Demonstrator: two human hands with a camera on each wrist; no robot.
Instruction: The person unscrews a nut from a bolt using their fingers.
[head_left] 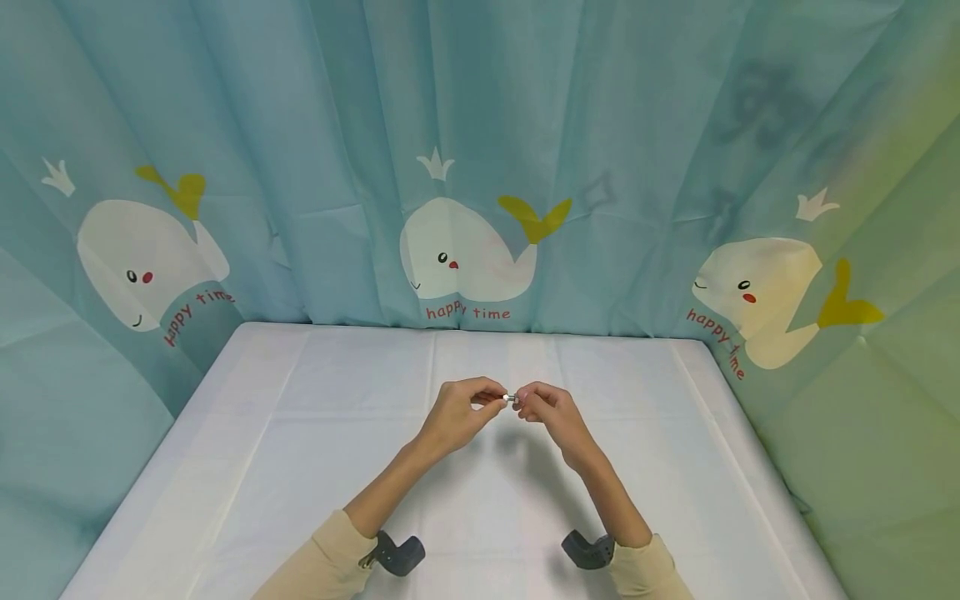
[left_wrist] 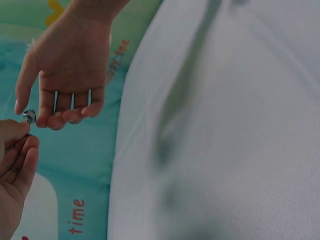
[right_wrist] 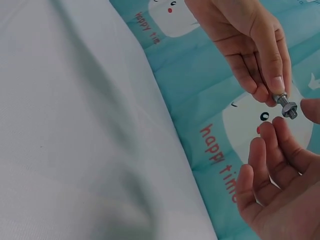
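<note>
Both grips meet above the counter (head_left: 315,433): left hand (head_left: 457,414) and right hand (head_left: 551,412) pinch a small bolt (head_left: 511,398). Left-wrist view: the bolt's end shows between fingertips. Right-wrist view: its nut (right_wrist: 289,109) shows; keep it square while turning, I judge.

"happy time" on whale curtain (head_left: 465,167)

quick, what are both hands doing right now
Left hand: pinches one end of a small metal bolt.
Right hand: fingertips on the nut at the bolt's other end.
</note>
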